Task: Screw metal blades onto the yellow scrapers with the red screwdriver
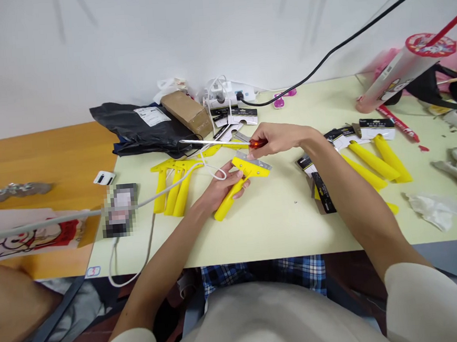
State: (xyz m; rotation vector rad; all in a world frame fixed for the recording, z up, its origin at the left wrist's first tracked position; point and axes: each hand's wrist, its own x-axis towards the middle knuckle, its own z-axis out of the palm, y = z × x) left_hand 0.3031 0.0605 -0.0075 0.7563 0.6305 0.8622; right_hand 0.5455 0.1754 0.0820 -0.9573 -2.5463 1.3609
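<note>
My left hand (222, 187) is wrapped round a yellow scraper (248, 170) near the middle of the table, its handle slanting down to the left. A metal blade plate shows along the scraper's head. Just above it, my right hand (275, 138) grips a screwdriver (218, 141) by its red handle, the long shaft pointing left. The right fingertips are at the upper edge of the scraper head; whether they also pinch a small part is hidden. Several yellow scraper handles (180, 188) lie left of my left hand, and more yellow scrapers (374, 160) lie beyond my right forearm with black-and-white packaging.
A black bag (138, 130), a cardboard box (187, 111) and a power strip (232, 93) stand at the back. A phone (120, 210) with a white cable lies left. A tall cup (402, 70) and crumpled tissue (435, 210) are right. A person's leg shows lower left.
</note>
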